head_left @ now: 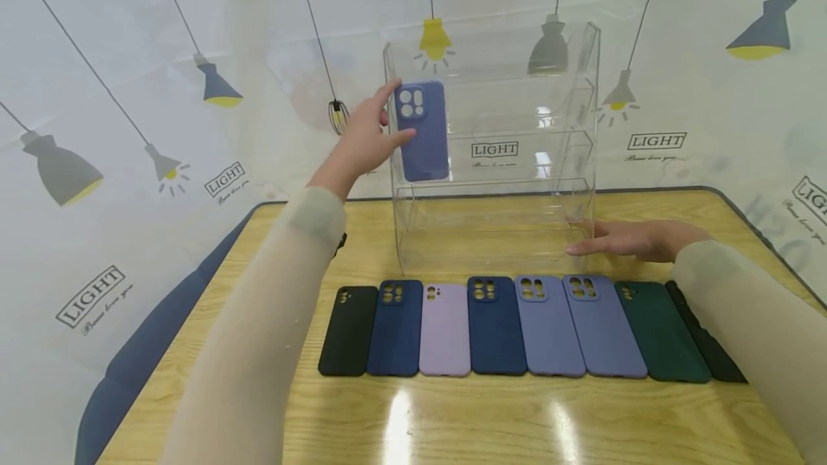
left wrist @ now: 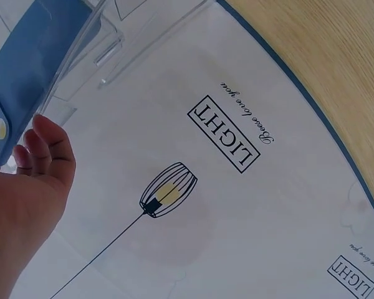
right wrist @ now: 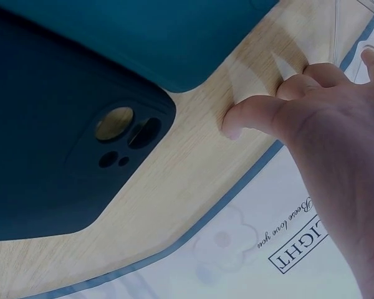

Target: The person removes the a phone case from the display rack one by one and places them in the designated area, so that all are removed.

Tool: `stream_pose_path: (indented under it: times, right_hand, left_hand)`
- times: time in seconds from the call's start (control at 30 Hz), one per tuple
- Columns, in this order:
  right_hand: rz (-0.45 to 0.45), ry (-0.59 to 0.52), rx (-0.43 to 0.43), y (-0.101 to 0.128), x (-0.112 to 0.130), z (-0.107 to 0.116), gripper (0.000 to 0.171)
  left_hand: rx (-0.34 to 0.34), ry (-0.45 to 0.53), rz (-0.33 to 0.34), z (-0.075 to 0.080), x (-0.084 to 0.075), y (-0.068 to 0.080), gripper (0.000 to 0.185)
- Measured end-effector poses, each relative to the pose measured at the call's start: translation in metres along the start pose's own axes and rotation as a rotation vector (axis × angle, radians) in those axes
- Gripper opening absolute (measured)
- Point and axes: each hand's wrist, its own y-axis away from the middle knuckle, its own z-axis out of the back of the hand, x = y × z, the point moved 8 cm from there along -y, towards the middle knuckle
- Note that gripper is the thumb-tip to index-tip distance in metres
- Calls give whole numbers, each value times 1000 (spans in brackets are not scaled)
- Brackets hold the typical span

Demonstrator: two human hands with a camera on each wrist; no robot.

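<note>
A purple phone case (head_left: 424,142) stands upright at the left of an upper tier of the clear acrylic display rack (head_left: 494,264). My left hand (head_left: 371,131) pinches it by its left side, thumb on the front and index finger at the top corner. Up close in the left wrist view, the case (left wrist: 34,56) looks blue, with curled fingers beside its camera cutout. Low by the rack's right side is my right hand (head_left: 636,239), fingers loosely extended. The right wrist view shows this hand (right wrist: 336,118) near the table; whether it presses the rack is unclear.
Several phone cases lie in a row before the rack: a black one (head_left: 349,332), navy ones (head_left: 395,332), a pink one (head_left: 446,336), purple ones (head_left: 552,332) and a dark green one (head_left: 668,336). My right sleeve partly covers another dark case (head_left: 701,336). A patterned wall covering surrounds the wooden table (head_left: 478,422).
</note>
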Motion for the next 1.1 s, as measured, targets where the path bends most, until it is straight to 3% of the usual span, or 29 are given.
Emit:
stream_pose_path:
  times: [0.1,0.27,0.37,0.5,0.87,1.1]
  right_hand:
    - [-3,-1,-3,-1,-1,0,101]
    - [-6,-7,-4,-2,-2,1,101]
    - [-9,-10,-3,-2,-3,0,101]
    - [-8,-6,-1,-1,-2,-1,101]
    - [-11,3,0,1,-2,0,101]
    - [14,-2,-4,0,0,0,99]
  left_hand:
    - [-24,-55,-9,-3,-3,1,83]
    - [-126,-135,-131,-2,-14,7,78]
    - [-172,-139,-197,-2,-20,9,74]
    - [-170,-105,-234,-7,-26,10,76]
    - [-116,-91,-160,-17,-30,7,89]
    - [-128,-71,-140,-18,-28,7,90]
